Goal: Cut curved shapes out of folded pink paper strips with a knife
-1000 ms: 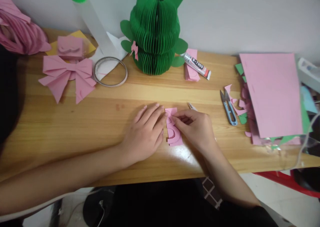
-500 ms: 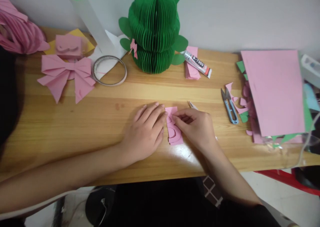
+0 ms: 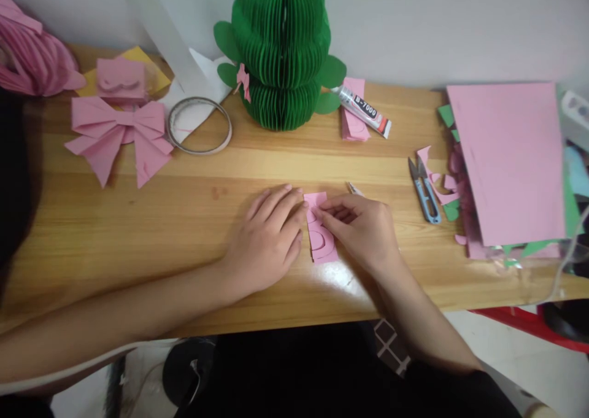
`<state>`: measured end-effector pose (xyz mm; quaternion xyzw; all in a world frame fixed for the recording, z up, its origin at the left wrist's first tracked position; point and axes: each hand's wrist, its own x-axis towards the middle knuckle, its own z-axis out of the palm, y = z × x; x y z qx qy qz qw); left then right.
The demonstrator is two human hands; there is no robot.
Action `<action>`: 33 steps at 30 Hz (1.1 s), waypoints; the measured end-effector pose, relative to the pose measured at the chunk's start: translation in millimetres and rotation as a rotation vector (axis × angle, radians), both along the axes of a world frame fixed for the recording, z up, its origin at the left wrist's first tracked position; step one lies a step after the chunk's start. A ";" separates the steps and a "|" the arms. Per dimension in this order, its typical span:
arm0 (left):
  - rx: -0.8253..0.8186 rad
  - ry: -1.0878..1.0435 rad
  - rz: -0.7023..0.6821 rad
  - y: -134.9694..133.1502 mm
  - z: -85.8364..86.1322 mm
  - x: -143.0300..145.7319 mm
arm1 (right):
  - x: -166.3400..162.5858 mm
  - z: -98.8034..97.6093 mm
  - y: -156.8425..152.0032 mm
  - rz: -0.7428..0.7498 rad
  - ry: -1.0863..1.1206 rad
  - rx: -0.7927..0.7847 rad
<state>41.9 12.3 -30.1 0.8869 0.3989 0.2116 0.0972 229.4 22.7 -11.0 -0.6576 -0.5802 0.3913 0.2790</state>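
Observation:
A small strip of pink paper (image 3: 324,250) with curved cut lines lies on the wooden table between my hands. My left hand (image 3: 268,240) rests flat with its fingers stretched out, fingertips at the strip's left edge. Over the strip's upper right part, my right hand (image 3: 361,229) has thumb and index finger pinched together on the pink paper. The fingertips cover some of the cut shape. Just beyond the right hand, a pointed metal tip (image 3: 353,188) shows, and the rest of that tool is hidden.
Behind stand a green honeycomb paper figure (image 3: 281,56) and a glue tube (image 3: 365,112). Left are a pink paper bow (image 3: 120,134) and a tape roll (image 3: 229,137). Blue thread snips (image 3: 424,191), paper scraps (image 3: 452,208) and a pink sheet (image 3: 510,160) lie right.
The curved cut piece lies flatter against the strip, and the dark gaps along its cut lines have narrowed. Both hands stay in nearly the same place; the view has shifted slightly.

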 end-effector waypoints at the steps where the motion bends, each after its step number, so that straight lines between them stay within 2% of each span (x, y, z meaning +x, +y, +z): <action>1: -0.005 -0.005 -0.003 0.1 0.1 0.0 | -0.2 0.0 0.2 -0.003 0.003 0.000; 21: -0.054 -0.028 -0.010 0.1 0.5 0.0 | -0.7 1.8 1.5 -0.012 -0.024 0.007; 33: 0.000 -0.002 -0.006 0.1 0.4 -0.2 | -0.4 1.2 0.9 -0.014 -0.030 -0.006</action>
